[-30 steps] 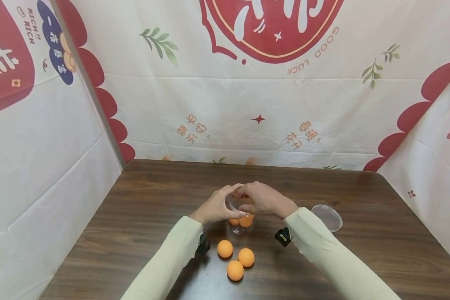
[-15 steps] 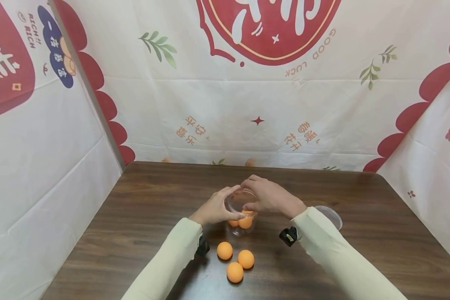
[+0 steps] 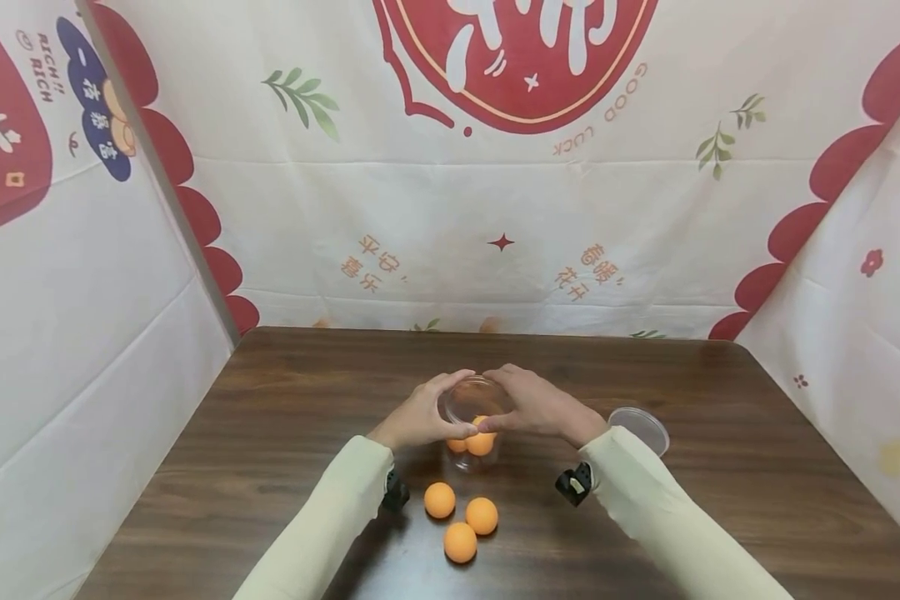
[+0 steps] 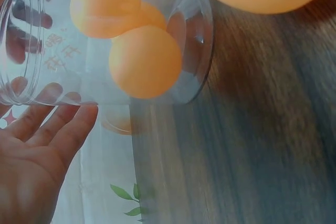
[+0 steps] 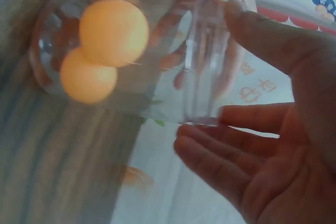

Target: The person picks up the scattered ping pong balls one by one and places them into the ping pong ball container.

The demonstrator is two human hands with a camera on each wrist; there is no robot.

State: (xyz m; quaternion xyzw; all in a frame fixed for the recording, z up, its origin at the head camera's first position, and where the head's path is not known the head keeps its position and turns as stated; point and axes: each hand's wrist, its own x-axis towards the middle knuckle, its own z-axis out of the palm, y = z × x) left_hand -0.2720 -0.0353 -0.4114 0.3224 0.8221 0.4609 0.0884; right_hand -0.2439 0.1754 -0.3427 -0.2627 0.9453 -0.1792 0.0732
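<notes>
Jar [image 3: 462, 405] stands upright — left hand [image 3: 422, 415] and right hand [image 3: 543, 405] curved around it.

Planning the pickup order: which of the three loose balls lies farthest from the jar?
The front ball, lowest in the head view; the left ball and right ball both lie nearer the jar.

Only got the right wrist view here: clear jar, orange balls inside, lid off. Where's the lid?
Observer: Head view: the lid is on the table, right of the jar, partly covered by the right sleeve.

Operator: Any balls outside?

Observer: Yes, three loose orange balls sit on the table, on the person's side of the jar.

Operator: I clearly make out two inside. More?

Observer: Left wrist view shows a third ball, partly hidden behind the other two.
</notes>
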